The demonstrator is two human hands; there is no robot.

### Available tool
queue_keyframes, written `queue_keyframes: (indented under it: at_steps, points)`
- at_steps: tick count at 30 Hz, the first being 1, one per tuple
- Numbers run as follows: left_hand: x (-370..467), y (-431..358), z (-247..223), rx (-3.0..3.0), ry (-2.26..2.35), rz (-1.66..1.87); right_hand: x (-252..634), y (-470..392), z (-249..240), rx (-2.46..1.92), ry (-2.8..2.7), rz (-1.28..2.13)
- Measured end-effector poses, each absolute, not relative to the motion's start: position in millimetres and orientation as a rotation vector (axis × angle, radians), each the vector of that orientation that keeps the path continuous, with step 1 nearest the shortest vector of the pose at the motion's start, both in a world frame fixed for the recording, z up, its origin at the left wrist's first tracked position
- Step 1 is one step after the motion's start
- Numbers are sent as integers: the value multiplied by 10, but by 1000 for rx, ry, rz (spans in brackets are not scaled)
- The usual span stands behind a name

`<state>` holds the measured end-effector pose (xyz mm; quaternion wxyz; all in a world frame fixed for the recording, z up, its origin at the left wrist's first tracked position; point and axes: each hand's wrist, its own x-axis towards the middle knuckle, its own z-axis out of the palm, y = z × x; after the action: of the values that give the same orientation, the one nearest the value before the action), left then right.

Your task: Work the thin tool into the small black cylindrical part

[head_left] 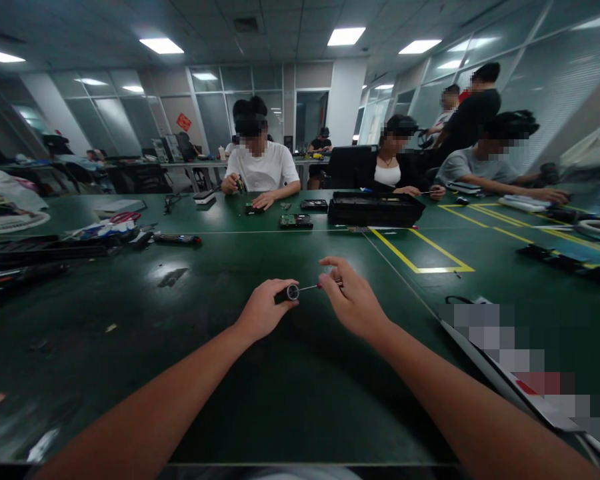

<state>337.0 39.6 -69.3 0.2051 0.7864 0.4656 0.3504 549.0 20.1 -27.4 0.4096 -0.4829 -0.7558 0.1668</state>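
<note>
From where I stand, the reference is the black tray on the green table. On the worker's side of the tray, the left hand grips a dark cylinder, round end exposed. The right hand holds a thin-shafted tool, index finger raised; shaft points at the cylinder, tip contact indeterminable. A circuit board lies just beside the tray, on the worker's left.
</note>
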Motion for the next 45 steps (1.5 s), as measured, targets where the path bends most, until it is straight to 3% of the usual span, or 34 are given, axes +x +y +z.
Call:
queue_keyframes:
  at_steps: [9, 15, 19, 27, 45]
  points:
    - [3391, 366, -636, 2175, 1360, 975, 5455, 250, -341, -1080, -1680, 631]
    - [3442, 350, -583, 2353, 1320, 1009, 5474, 479, -504, -1012, -1092, 1017]
    - [3444, 386, -623, 2321, 1388, 930, 5510, 559, -572, -1067, -986, 928]
    - [3439, 385, -633, 2311, 1381, 906, 5460, 386, -486, -1073, -1399, 715]
    - [3458, 388, -622, 2342, 1380, 823, 5451, 274, -420, -1112, -1658, 499]
